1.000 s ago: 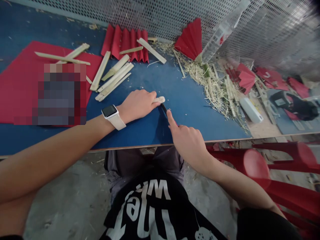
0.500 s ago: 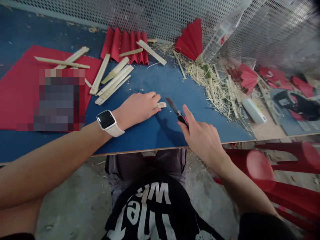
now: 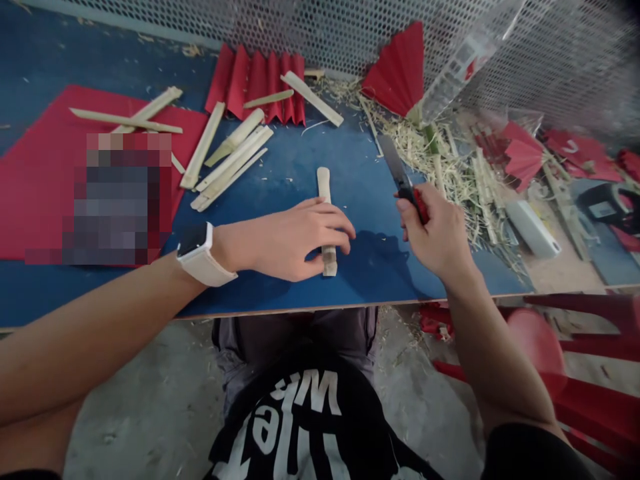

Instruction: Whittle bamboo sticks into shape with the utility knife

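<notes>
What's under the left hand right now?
A pale wooden strip, both ends showing, on the blue tabletop. The left hand covers much of its middle; anything else beneath the hand cannot be seen.

Left hand [image 3: 295, 243] overlaps strip [image 3: 324, 183], right hand [image 3: 443, 233] grips knife [image 3: 401, 177]

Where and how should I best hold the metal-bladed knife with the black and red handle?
Probably by the black and red handle, coming from your side: the narrow grey metal blade points away from you, beyond the right hand that grips the handle.
</notes>
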Tool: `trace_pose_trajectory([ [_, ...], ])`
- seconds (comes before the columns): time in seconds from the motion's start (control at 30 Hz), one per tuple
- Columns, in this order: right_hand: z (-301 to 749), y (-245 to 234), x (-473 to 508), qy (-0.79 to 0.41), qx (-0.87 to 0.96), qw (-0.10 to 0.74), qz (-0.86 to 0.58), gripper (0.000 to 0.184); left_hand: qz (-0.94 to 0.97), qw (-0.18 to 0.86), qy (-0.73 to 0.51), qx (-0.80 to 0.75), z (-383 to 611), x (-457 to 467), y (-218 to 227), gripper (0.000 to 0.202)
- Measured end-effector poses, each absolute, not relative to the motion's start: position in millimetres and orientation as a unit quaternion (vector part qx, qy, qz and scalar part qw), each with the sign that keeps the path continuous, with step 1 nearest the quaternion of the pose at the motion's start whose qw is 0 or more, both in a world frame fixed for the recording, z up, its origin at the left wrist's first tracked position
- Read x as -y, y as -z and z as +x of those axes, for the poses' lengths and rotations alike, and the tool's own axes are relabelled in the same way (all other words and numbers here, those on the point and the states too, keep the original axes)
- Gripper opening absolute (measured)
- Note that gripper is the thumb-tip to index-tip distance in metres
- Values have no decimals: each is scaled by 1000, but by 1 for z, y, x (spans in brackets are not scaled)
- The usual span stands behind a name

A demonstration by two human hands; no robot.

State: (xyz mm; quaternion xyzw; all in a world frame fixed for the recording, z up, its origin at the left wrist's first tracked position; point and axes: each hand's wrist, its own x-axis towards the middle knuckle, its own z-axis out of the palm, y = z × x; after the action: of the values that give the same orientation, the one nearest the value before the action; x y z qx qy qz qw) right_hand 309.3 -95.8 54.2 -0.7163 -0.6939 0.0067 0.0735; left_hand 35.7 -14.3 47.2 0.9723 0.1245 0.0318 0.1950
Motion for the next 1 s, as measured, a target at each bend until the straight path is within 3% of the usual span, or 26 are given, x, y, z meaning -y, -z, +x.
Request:
trace_pose_trajectory([
  [0.03,308,-54,94,-14,687,96,-720,49,970,169,-48,-165,39,20,-47,36],
  [0.17,301,-50,82,-61,689,157,-705,37,953,68,-40,-291,48,38,-45,71],
  [0.3,303,-46,64,-109,710,208,-664,31,960,135,-36,-241,43,37,-45,58],
  [0.43,310,-45,47,-107,734,231,-629,23,956,180,-68,-221,34,25,-44,65],
  [0.77,318,-60,16,-221,839,91,-489,39,929,221,-119,-270,29,-2,-37,61],
  [1.0,329,-66,14,-324,770,74,-544,46,919,160,-111,-343,27,0,-33,36],
])
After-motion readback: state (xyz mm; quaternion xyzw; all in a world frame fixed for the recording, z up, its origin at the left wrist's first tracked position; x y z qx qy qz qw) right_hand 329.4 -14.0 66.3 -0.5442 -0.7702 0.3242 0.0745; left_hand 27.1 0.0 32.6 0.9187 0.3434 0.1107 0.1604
